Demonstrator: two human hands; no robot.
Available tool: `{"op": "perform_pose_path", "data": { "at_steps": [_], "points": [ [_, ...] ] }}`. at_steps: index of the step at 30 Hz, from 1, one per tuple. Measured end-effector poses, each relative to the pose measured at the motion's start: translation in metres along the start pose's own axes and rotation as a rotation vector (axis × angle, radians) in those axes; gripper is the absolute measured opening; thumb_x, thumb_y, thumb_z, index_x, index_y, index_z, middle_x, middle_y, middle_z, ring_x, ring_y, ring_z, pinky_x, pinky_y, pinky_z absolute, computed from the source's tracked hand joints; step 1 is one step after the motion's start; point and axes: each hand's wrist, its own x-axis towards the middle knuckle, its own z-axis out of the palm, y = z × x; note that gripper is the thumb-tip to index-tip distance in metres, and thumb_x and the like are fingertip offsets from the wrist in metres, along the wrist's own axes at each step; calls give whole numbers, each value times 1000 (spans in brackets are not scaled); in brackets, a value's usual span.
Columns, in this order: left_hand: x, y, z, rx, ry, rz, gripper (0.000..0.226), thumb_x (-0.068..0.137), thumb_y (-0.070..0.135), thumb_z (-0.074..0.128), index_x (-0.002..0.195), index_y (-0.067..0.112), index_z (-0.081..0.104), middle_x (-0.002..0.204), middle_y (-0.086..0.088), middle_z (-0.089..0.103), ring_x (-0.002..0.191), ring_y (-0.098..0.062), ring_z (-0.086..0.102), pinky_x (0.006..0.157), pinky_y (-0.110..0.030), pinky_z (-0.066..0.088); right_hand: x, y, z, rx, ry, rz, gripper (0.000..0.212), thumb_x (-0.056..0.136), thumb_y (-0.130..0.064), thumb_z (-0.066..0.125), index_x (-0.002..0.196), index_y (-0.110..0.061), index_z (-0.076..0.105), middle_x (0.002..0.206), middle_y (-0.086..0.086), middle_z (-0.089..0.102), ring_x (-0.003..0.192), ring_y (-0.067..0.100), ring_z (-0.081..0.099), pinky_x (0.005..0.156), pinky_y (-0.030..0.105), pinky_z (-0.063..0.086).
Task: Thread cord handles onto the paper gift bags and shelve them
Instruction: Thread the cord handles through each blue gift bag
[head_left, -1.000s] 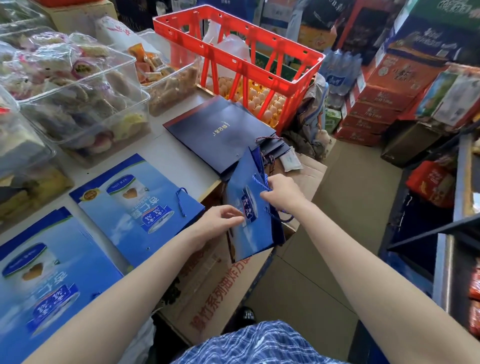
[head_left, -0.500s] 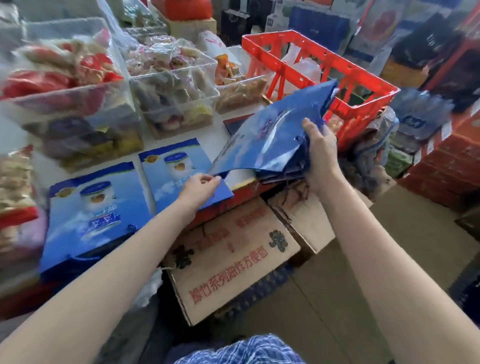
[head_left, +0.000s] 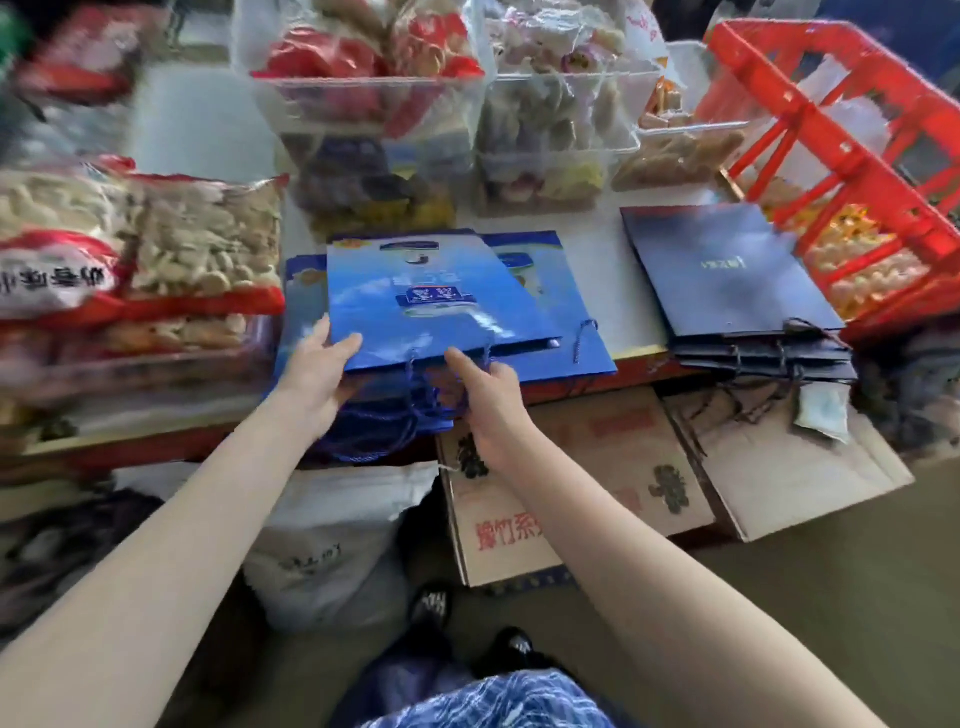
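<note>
Both arms reach fwd, palms down. Left hand (head_left: 317, 364) grips the near-left edge of the top blue bag (head_left: 431, 306), thumb on top, fingers under. Right hand (head_left: 485, 395) pinches that bag's near edge at the cord handles (head_left: 415, 410), index finger on top. Bag lies flat on a blue stack at the tabletop (head_left: 602, 249) front edge, cords hanging over. Dark bags (head_left: 727, 275) sit well to the right. Frame's blurry; print unreadable, fingertips under the bag hidden.

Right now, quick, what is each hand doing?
Left hand: gripping the near-left edge of the top blue gift bag.
Right hand: fingers on the same bag's near edge by the cord handles; a firm grip cannot be told.
</note>
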Motion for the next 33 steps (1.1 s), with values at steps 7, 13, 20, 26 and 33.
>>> {"op": "perform_pose_path", "data": {
  "at_steps": [7,13,20,26,33],
  "points": [
    [38,-37,-83,662,412,15,41,92,21,56,128,3,49,117,-9,54,108,-31,53,86,-30,40,47,23,-2,-978,331,-319,28,89,-29,58,105,-6,57,109,7,57,106,25,47,88,33,37],
    [47,-54,-76,882,284,-129,88,67,62,69,131,9,38,134,-13,43,124,-35,42,98,-50,40,78,33,38,-1173,90,-95,98,79,-58,63,146,-4,15,149,17,22,136,36,23,108,43,25],
    [57,-59,-88,762,131,-22,88,58,56,79,125,11,44,127,-6,53,119,-24,50,98,-45,43,85,45,28,-1181,-11,-56,104,77,-53,69,147,-3,11,151,16,13,140,32,19,113,39,23],
    [94,-93,-116,746,93,20,116,28,91,62,120,21,53,120,3,61,110,-18,59,92,-45,50,92,37,29,-1214,-85,-48,101,76,-47,72,147,-5,13,151,15,14,139,31,21,111,38,24],
    [56,-52,-93,828,129,-5,67,69,42,78,121,11,51,122,-10,54,114,-27,51,95,-42,45,99,31,19,-1124,-118,5,90,80,-35,72,147,-8,18,150,11,19,137,26,28,109,34,29]
  ]
}}
